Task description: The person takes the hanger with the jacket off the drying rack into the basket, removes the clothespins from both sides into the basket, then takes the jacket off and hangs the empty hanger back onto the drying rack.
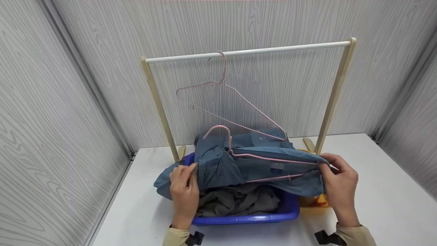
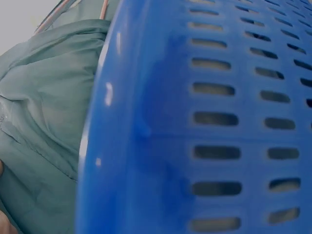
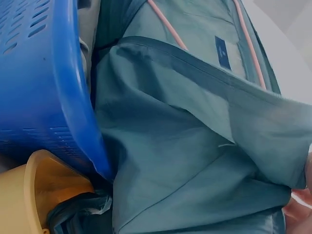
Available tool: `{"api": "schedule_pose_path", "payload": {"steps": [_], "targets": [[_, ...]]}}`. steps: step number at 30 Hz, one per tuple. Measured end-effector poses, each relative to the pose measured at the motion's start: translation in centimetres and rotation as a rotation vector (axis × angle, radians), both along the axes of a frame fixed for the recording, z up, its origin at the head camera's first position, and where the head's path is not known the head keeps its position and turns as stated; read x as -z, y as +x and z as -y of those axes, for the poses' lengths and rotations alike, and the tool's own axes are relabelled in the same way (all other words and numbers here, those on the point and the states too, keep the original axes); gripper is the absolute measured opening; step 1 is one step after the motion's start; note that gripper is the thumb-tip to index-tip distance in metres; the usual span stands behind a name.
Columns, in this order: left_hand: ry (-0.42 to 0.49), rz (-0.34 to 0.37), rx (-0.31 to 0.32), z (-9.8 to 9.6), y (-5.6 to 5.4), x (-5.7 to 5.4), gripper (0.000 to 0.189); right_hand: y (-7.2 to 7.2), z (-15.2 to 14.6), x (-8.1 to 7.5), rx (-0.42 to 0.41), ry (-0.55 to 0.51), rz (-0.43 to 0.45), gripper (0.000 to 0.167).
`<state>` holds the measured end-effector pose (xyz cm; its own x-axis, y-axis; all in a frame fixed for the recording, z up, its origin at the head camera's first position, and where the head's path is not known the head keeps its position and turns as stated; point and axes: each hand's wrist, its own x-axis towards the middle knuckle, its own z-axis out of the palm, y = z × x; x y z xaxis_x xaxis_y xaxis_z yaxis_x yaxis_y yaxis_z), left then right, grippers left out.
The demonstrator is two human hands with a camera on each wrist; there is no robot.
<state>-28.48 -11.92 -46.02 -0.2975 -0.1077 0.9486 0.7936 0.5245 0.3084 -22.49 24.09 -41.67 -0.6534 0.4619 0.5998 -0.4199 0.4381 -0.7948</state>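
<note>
A blue-teal garment (image 1: pixel 218 171) is spread over a blue basket (image 1: pixel 245 218), with a pink hanger (image 1: pixel 266 158) inside its opening and the hook sticking up. My left hand (image 1: pixel 184 188) pinches the garment's left part between thumb and fingers. On the right, my right hand (image 1: pixel 339 184) grips the garment's edge near that end of the hanger. In the right wrist view, the hanger (image 3: pixel 168 24) runs under the cloth beside a small dark label (image 3: pixel 223 52). Only bits of the left fingers show at the edge of the left wrist view.
A second pink hanger (image 1: pixel 254 106) hangs from the white rail (image 1: pixel 286 50) of a wooden-legged rack behind the basket. Dark grey cloth (image 1: pixel 239 201) lies in the basket. A yellow container (image 1: pixel 312 210) stands to the right of it.
</note>
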Motion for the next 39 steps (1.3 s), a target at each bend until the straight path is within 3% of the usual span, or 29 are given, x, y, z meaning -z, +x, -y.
{"api": "schedule_pose_path", "payload": {"steps": [6, 8, 11, 16, 21, 25, 30, 39], "targets": [[0.03, 0.035, -0.003, 0.5, -0.1, 0.1, 0.025, -0.8, -1.3, 1.0, -0.238, -0.061, -0.137, 0.006], [0.028, 0.046, -0.008, 0.5, -0.2, 0.0, 0.026, -1.1, -1.7, 1.5, -0.261, -0.052, -0.154, 0.008], [0.031, 0.054, -0.011, 0.4, -0.2, -0.1, 0.026, -1.5, -2.2, 2.3, -0.231, 0.01, -0.148, 0.013], [0.038, 0.038, -0.009, 0.4, -0.2, -0.2, 0.027, -1.7, -2.1, 3.0, -0.101, 0.105, -0.118, 0.018], [0.033, 0.01, -0.012, 0.4, -0.1, -0.2, 0.024, -1.7, -1.0, 2.8, 0.021, 0.097, -0.081, 0.016], [0.026, -0.017, -0.017, 0.3, -0.1, 0.0, 0.014, -0.9, 0.0, 1.7, 0.013, 0.019, -0.055, 0.019], [0.027, -0.026, -0.025, 0.4, -0.1, 0.1, 0.021, -0.4, 0.3, 0.8, 0.011, -0.087, 0.009, 0.023], [0.04, -0.055, -0.006, 0.4, -0.4, 0.1, 0.016, -0.9, -0.1, 1.0, -0.019, -0.088, 0.023, 0.017]]}}
